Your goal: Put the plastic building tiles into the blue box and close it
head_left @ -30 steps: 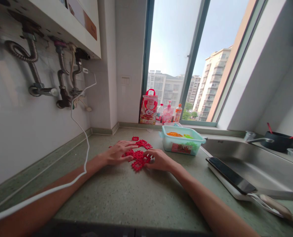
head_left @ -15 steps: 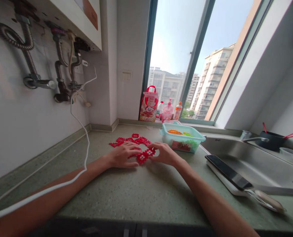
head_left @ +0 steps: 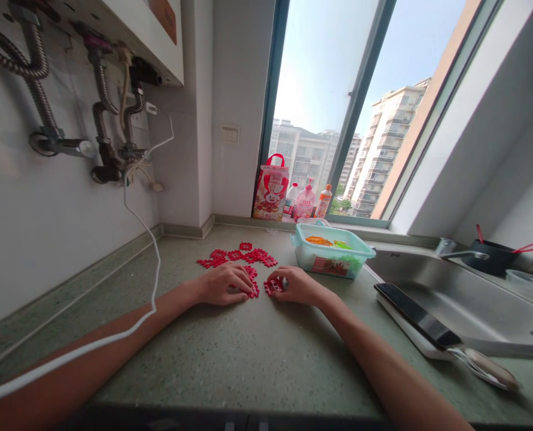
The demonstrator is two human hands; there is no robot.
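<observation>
Several small red plastic interlocking pieces [head_left: 243,256] lie scattered on the green speckled counter [head_left: 248,353]. My left hand [head_left: 224,282] rests on the counter with its fingers curled over a red piece [head_left: 252,291] at its fingertips. My right hand [head_left: 295,284] is just to the right, its fingers pinched on another red piece [head_left: 273,285]. The two hands are a few centimetres apart and the two pieces do not touch.
A teal-lidded clear box [head_left: 331,254] with orange and green pieces stands behind my right hand. A phone on a white board [head_left: 416,323] and a spoon [head_left: 486,365] lie by the steel sink [head_left: 472,287]. A white cable [head_left: 145,287] hangs at left. Bottles and a red bag [head_left: 270,194] line the windowsill.
Both hands slid toward me, away from the red pile. The joined red cluster between them is now split, one part under each hand. The camera tilted slightly.
</observation>
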